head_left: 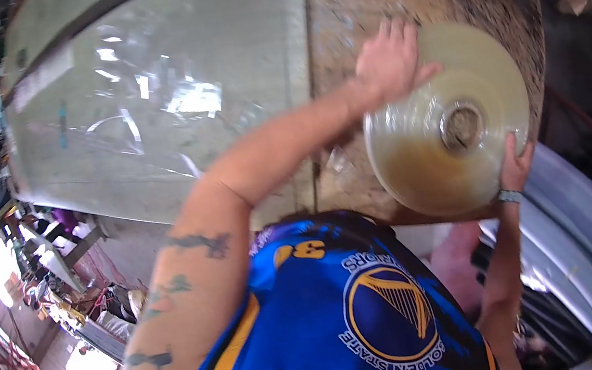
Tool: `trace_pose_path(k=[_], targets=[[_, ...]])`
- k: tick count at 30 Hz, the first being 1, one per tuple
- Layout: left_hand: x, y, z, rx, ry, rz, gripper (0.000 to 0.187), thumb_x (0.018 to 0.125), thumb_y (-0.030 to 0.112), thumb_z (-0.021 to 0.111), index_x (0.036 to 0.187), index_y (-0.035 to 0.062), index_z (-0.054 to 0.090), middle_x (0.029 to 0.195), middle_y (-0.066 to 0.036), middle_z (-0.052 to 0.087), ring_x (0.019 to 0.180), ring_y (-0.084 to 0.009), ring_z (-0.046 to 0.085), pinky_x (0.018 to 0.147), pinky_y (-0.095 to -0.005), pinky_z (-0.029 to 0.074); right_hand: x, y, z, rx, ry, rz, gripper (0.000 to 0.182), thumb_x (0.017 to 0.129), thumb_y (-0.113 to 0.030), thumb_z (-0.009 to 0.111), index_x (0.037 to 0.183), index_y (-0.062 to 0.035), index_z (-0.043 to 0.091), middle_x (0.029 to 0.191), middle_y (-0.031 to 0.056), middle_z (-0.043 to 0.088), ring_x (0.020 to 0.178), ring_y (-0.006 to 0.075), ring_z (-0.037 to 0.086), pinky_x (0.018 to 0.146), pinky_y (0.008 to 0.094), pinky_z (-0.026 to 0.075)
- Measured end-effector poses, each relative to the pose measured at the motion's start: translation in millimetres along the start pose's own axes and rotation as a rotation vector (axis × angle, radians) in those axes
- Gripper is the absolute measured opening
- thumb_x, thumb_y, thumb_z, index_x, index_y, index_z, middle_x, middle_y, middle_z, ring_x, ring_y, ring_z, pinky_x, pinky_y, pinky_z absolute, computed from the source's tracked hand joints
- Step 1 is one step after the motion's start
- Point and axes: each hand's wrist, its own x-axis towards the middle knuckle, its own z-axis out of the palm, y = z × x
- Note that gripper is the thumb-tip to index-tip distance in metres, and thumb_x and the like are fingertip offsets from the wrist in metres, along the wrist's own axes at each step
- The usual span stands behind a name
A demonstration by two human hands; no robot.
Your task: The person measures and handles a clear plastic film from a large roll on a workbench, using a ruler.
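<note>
Across the wood-chip table, a clear roll lies between the left grip, spread flat on its rim, and right grip, clasping the opposite edge; even pressure should prevent tipping.

Head-worn view, forward and down, close
</note>
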Motion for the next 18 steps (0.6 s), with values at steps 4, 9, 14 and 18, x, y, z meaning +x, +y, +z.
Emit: trace_pose_path(k=[4,9,14,18], targets=[[68,-2,10,-0.015,-0.111,0.332,0.080,0.090,0.064,0.057,0.127,-0.0068,0.050,0.120,-0.027,0.060,0.117,-0.0421,0.057,0.098,-0.0497,0.049,-62,11,13,-0.080,0.206,0.054,0.057,0.095,-0.043,0.065,0.124,0.0048,0.058,0.120,0.0238,0.064,0.109,0.0347,0.061,0.097,0.0425,0.045],[141,29,25,0.000,-0.321,0.583,0.069,0.092,0.062,0.055,0.124,0.0000,0.059,0.119,-0.021,0.064,0.115,-0.0390,0.060,0.100,-0.0482,0.048,-141,-14,43,0.074,0.331,0.498,0.057,0.096,-0.042,0.065,0.120,0.0092,0.055,0.117,0.0236,0.065,0.101,0.0296,0.064,0.090,0.0412,0.051],[122,38,35,-0.243,0.245,0.436,0.056,0.095,0.053,0.057,0.118,0.0021,0.064,0.114,-0.020,0.067,0.109,-0.0376,0.063,0.097,-0.0470,0.049,-151,-25,73,0.399,0.548,0.468,0.053,0.096,-0.033,0.068,0.120,0.0127,0.053,0.115,0.0242,0.066,0.100,0.0276,0.065,0.089,0.0391,0.053],[-35,-2,-44,-0.259,0.284,0.275,0.041,0.092,0.041,0.066,0.101,0.0009,0.065,0.099,-0.018,0.067,0.096,-0.0373,0.064,0.092,-0.0493,0.049,-149,-28,63,0.525,0.409,0.275,0.055,0.098,-0.032,0.066,0.129,0.0109,0.052,0.120,0.0240,0.065,0.108,0.0247,0.063,0.093,0.0379,0.050]])
